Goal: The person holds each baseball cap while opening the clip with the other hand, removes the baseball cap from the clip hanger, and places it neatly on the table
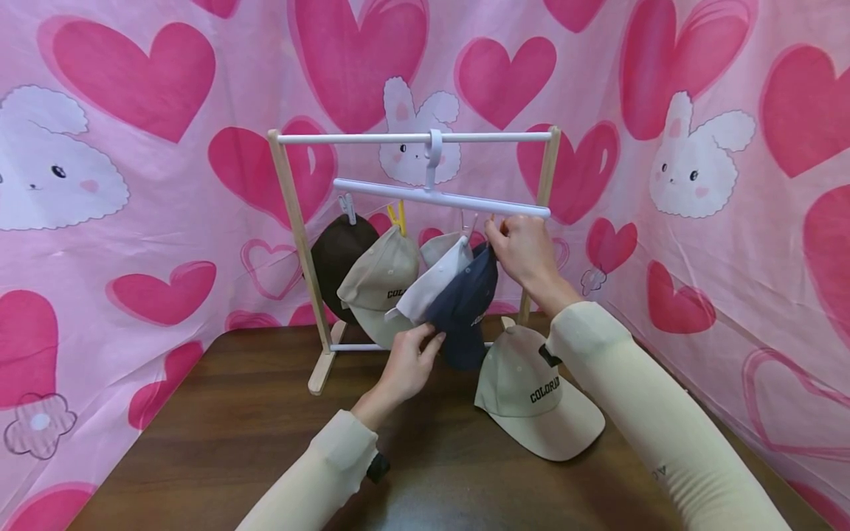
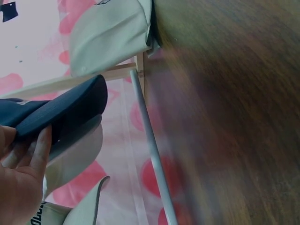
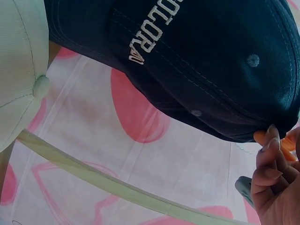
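Nearest to where I stand are two cream sleeves [image 1: 308,476], reaching over the table [image 1: 199,420]. Up and to the left of the left hand [image 1: 405,363], a dark cap [image 1: 341,254] and a beige cap [image 1: 381,265] hang by clips from the tilted hanger [image 1: 385,190]; these two seem finished. The white cap [image 1: 432,284], just above the left fingers, looks clipped too. The left hand is low, and its thumb and fingers pinch the brim of the navy cap [image 1: 477,284], which is between both hands. The right hand [image 1: 529,251] is raised under the hanger's lower end, pinching an orange clip [image 3: 288,149] at this cap's edge; whether it bites the cloth, I cannot tell. Below the right hand, one loose cap [image 1: 521,369] rests on the table, so probably it is left to be clipped.
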Action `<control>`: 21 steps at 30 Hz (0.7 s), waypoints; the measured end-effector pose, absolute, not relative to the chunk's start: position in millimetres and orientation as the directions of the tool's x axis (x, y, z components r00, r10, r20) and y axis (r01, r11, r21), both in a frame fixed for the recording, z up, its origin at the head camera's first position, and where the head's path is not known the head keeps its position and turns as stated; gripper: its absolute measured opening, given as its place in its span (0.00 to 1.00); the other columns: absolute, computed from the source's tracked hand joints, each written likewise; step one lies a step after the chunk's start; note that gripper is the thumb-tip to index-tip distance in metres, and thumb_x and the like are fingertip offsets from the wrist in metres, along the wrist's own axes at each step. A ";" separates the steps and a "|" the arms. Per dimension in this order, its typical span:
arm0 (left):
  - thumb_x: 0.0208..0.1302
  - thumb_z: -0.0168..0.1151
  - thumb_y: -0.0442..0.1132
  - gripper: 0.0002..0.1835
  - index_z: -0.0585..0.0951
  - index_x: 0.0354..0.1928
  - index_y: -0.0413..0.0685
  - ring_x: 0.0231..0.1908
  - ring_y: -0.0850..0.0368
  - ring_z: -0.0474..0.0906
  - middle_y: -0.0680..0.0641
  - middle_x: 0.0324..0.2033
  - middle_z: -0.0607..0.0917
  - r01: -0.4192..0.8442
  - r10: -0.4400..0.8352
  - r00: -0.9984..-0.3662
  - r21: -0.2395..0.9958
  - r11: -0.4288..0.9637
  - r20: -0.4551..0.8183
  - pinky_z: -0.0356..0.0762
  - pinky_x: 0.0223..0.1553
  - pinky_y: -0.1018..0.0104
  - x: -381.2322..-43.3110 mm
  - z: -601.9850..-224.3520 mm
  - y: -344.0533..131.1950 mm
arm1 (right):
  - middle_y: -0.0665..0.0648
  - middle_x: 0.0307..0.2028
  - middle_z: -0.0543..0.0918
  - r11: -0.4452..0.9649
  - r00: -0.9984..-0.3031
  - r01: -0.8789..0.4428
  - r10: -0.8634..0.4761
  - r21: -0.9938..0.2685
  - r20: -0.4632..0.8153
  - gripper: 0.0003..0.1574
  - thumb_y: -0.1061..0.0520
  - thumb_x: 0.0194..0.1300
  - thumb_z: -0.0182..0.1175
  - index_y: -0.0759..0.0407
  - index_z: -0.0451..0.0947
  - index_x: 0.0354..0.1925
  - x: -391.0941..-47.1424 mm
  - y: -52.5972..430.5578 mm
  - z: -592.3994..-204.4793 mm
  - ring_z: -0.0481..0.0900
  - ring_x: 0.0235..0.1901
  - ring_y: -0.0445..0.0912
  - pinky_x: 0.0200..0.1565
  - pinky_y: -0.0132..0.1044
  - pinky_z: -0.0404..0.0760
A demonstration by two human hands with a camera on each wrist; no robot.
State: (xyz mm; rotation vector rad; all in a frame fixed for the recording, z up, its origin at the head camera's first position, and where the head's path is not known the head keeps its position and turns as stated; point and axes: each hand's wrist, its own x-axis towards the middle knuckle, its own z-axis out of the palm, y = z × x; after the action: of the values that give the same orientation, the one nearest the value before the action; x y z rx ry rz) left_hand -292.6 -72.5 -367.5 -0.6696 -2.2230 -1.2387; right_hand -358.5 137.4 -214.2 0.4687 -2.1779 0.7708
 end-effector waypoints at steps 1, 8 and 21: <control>0.75 0.60 0.34 0.12 0.79 0.28 0.44 0.19 0.62 0.66 0.55 0.18 0.69 0.633 0.173 -0.751 0.620 0.464 0.637 0.67 0.24 0.69 -292.5 -367.5 -72.6 | 0.59 0.17 0.76 0.750 -0.642 -0.545 -0.084 -0.376 0.762 0.29 0.47 0.76 0.55 0.63 0.83 0.23 -358.4 137.3 -214.2 0.72 0.20 0.52 0.21 0.42 0.72; 0.75 0.60 0.35 0.11 0.80 0.29 0.45 0.19 0.62 0.66 0.56 0.18 0.69 0.631 0.173 -0.752 0.620 0.466 0.636 0.67 0.24 0.69 -292.2 -367.5 -73.3 | 0.59 0.16 0.75 0.751 -0.646 -0.544 -0.092 -0.373 0.758 0.29 0.48 0.76 0.55 0.62 0.81 0.22 -359.0 138.0 -213.7 0.71 0.20 0.53 0.21 0.42 0.71; 0.74 0.60 0.35 0.13 0.78 0.27 0.45 0.20 0.62 0.65 0.56 0.18 0.69 0.624 0.166 -0.754 0.614 0.483 0.635 0.66 0.25 0.69 -292.9 -368.6 -72.9 | 0.57 0.14 0.71 0.745 -0.646 -0.561 -0.122 -0.360 0.754 0.31 0.49 0.76 0.54 0.60 0.79 0.18 -358.2 138.4 -210.9 0.68 0.17 0.52 0.18 0.41 0.68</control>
State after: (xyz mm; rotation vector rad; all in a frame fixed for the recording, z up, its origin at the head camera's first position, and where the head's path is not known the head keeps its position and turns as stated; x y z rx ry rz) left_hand -292.9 -72.9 -368.6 -0.6516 -2.2327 -1.2166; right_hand -358.2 138.4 -210.9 0.5108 -2.1993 0.7596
